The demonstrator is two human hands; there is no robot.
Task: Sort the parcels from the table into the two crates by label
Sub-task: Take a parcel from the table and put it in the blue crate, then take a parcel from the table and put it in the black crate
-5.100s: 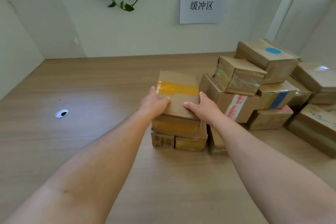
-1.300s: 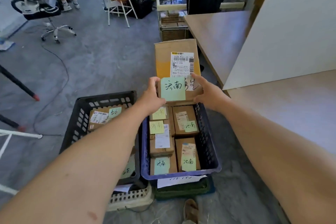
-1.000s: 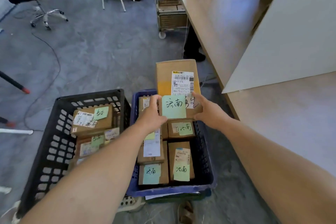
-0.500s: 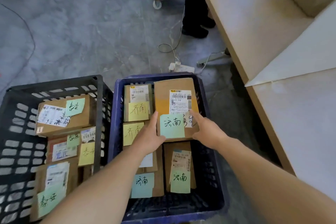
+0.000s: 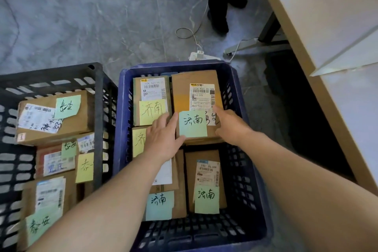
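Note:
A cardboard parcel (image 5: 196, 86) with a white shipping label and a green handwritten note lies at the far right of the blue crate (image 5: 253, 170), on top of other parcels. My left hand (image 5: 161, 139) holds its near left corner, fingers along the left side and thumb at the near edge. My right hand (image 5: 231, 125) grips the near right corner with the thumb on top; its fingers are hidden down the side. Several parcels with green and yellow notes fill the blue crate. The black crate (image 5: 100, 108) to the left holds several parcels with different notes.
Both crates stand on the grey floor. A wooden table edge (image 5: 306, 57) runs along the right. A person's dark legs and shoes (image 5: 223, 6) stand beyond the blue crate, by a white power strip (image 5: 198, 56) and cable.
I carried the parcel from the table, turned to the crates and lowered it into the far right of the blue crate. Both hands stayed on it. My view tilted down.

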